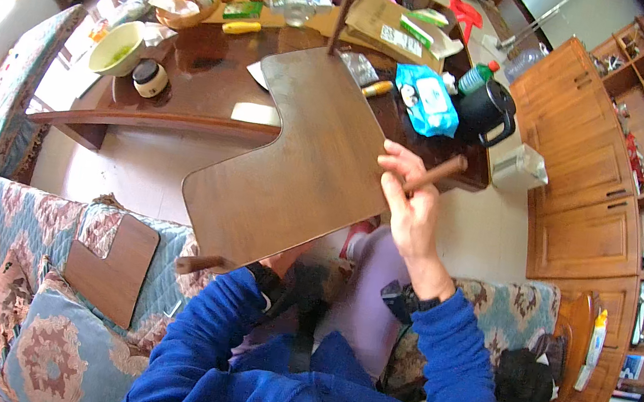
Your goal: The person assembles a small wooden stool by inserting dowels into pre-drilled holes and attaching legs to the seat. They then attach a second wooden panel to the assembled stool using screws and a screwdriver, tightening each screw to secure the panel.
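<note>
A brown wooden board (305,148) with a wide notch cut from one side is held tilted in front of me, over my lap. Round wooden legs stick out at three of its corners: one leg (338,23) at the far end, another (198,264) at the near left. At the right corner, my right hand (412,207) has its thumb and fingers closed about a third leg (437,175). Under the board's near edge is my left hand (279,261), its fingers hidden by the wood. A similar notched board (118,274) lies on the sofa to my left.
Beyond the board stands a dark glossy table (202,56) with a green bowl (119,48), a jar (149,79), a blue wipes pack (426,101), a black kettle (488,111) and a cardboard box (387,28). Wooden cabinets (573,157) line the right side. Patterned cushions (64,337) lie at left.
</note>
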Demonstrator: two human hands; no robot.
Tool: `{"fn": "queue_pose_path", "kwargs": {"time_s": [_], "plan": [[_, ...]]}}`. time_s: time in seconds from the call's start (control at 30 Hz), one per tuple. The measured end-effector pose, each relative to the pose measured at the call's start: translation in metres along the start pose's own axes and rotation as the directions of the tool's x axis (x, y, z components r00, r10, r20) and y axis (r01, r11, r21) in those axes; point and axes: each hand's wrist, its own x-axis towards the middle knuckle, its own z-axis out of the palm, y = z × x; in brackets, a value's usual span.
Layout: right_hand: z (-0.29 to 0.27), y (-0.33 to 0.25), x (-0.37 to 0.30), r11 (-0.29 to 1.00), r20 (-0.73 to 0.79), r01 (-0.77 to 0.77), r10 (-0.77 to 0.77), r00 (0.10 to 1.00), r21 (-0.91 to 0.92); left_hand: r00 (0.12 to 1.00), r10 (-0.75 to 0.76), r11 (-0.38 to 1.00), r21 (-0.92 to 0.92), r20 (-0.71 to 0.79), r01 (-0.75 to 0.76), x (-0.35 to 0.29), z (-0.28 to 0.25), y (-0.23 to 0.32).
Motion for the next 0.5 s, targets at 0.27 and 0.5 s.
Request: {"fn": "queue_pose_path", "kwargs": {"time_s": [0.27,0.5], "plan": [[0.084,0.053,0.169,0.85,0.288,-0.226,0.092,0.953,0.475,0.774,0.633,0.462,0.804,-0.003,-0.375,0.11,-0.041,0.001],[0.167,0.103,0.236,0.785,0.551,-0.361,0.03,0.834,0.503,0.986,-0.139,0.937,-0.334,-0.095,0.1,0.117,-0.1,0.005]]}}
